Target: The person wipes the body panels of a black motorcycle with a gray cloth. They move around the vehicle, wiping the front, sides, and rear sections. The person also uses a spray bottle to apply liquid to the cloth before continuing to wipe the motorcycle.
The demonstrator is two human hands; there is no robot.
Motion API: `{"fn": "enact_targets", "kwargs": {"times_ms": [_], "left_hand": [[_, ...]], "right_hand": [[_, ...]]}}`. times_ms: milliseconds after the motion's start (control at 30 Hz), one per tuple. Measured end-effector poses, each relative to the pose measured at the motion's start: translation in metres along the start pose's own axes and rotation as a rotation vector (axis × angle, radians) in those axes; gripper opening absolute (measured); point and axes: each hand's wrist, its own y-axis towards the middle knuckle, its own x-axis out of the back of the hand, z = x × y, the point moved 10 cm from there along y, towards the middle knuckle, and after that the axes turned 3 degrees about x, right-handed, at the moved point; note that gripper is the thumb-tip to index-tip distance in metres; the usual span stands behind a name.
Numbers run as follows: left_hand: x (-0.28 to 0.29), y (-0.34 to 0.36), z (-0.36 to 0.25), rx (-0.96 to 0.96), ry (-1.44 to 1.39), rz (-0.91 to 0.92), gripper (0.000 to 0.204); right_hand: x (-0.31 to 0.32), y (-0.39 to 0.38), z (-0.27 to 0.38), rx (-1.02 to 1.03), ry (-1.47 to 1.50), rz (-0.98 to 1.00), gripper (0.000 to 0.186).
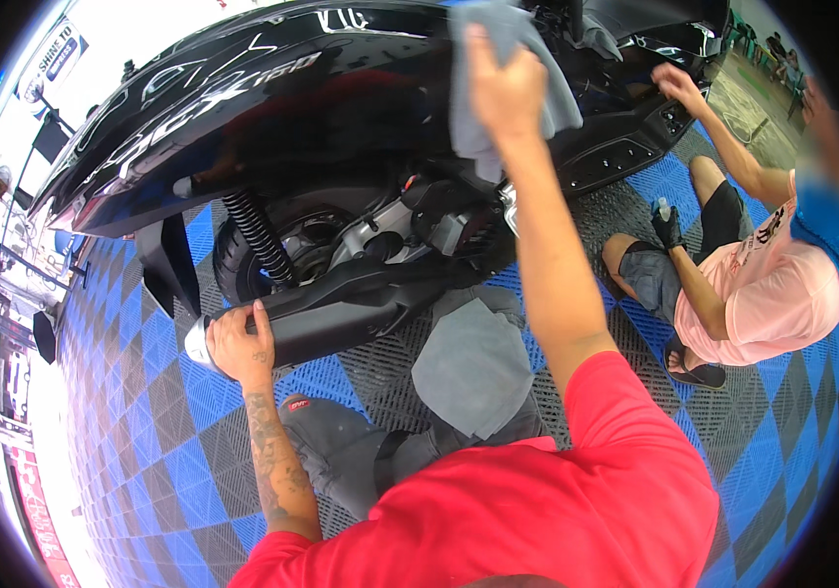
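A glossy black motor scooter [341, 108] fills the upper part of the head view, its side facing me. High on its side panel, my right hand [510, 90] presses a grey microfibre cloth [483, 147]; the hand and cloth are slightly blurred. Lower left, my left hand [241, 341] rests on the rear end of the black exhaust muffler [341, 312], thumb apart from the fingers and nothing held. A second grey cloth [473, 367] lies draped over my leg. Behind the muffler are the rear wheel [235, 263] and a black coil-spring shock absorber [258, 235].
At the right, a co-worker [763, 284] in a pink shirt crouches by the scooter, one bare hand [679, 86] near its footboard. Their black-gloved hand [667, 225] holds a small clear bottle [664, 207]. Blue and grey floor tiles [160, 392] lie beneath us.
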Motion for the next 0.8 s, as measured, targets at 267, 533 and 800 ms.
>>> {"fn": "enact_targets", "kwargs": {"times_ms": [267, 533, 800], "left_hand": [[0.001, -0.005, 0.003, -0.017, 0.034, -0.030, 0.022], [-0.003, -0.002, -0.003, -0.031, 0.056, -0.018, 0.021], [0.001, 0.000, -0.004, -0.043, 0.056, -0.038, 0.019]], "right_hand": [[-0.040, -0.027, 0.111, 0.689, 0.042, -0.102, 0.055], [0.043, 0.033, -0.166, -0.012, -0.010, 0.064, 0.044], [0.003, 0.026, -0.066, 0.023, -0.196, 0.026, 0.068]]}}
